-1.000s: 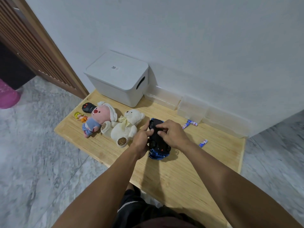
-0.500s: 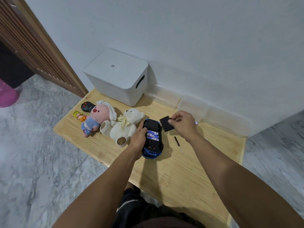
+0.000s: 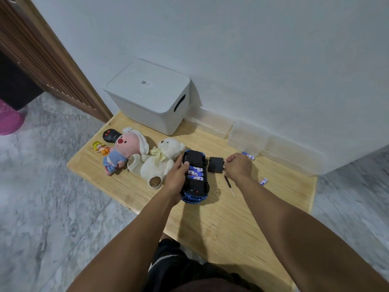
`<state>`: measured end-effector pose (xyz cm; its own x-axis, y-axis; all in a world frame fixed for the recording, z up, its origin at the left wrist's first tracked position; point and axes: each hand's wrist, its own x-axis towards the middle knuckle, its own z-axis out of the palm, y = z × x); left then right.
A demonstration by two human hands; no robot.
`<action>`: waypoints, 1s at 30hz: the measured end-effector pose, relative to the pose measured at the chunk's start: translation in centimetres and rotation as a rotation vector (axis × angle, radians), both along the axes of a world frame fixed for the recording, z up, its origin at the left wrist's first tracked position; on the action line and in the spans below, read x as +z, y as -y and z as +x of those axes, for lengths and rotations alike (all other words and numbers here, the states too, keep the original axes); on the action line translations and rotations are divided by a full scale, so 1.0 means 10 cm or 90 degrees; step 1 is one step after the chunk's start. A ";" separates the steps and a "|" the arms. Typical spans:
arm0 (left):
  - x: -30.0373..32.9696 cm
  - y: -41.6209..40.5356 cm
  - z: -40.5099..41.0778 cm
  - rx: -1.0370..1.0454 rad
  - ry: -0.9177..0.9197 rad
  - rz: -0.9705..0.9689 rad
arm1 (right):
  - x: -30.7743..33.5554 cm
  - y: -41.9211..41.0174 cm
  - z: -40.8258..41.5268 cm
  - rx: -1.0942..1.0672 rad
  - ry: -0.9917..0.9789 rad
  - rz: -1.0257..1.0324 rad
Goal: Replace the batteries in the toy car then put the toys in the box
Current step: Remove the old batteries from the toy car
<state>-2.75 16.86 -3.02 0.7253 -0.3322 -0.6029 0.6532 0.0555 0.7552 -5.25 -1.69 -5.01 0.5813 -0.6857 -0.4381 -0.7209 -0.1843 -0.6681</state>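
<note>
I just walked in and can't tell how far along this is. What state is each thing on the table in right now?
toy car: upside down, compartment open, batteries inside
battery cover: off the car, pinched by the right hand
left hand: grips the car's side
white box: lid on
screwdriver: lying flat on the table
loose batteries: lying on the table
white bear: lying on its back
pink plush: lying down

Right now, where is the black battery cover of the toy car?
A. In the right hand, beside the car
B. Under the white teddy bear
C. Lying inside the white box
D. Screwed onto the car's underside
A: the right hand pinches the black battery cover just right of the upturned toy car, whose open bay shows batteries while the left hand steadies it.
</note>
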 end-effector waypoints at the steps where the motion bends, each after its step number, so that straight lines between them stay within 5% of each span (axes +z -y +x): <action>1: 0.00 0.00 0.01 -0.002 -0.003 -0.005 | 0.02 0.01 0.00 0.017 -0.009 -0.020; 4: 0.00 0.03 0.01 -0.009 -0.007 -0.018 | 0.18 -0.01 -0.04 0.062 0.019 -0.023; 11: 0.01 0.17 0.00 -0.054 0.045 -0.032 | 0.49 -0.19 -0.07 0.060 0.041 0.283; 20: 0.01 0.24 -0.07 -0.094 0.123 0.017 | 0.50 -0.21 -0.01 -0.113 -0.033 0.394; 30: 0.13 0.24 0.01 -0.113 0.116 0.012 | 0.52 -0.18 -0.04 -0.126 0.003 0.463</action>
<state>-2.70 14.45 -1.67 0.7543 -0.4539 -0.4744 0.5042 -0.0624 0.8613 -5.69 0.07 0.21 0.4800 -0.3171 -0.8180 -0.6912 0.4375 -0.5752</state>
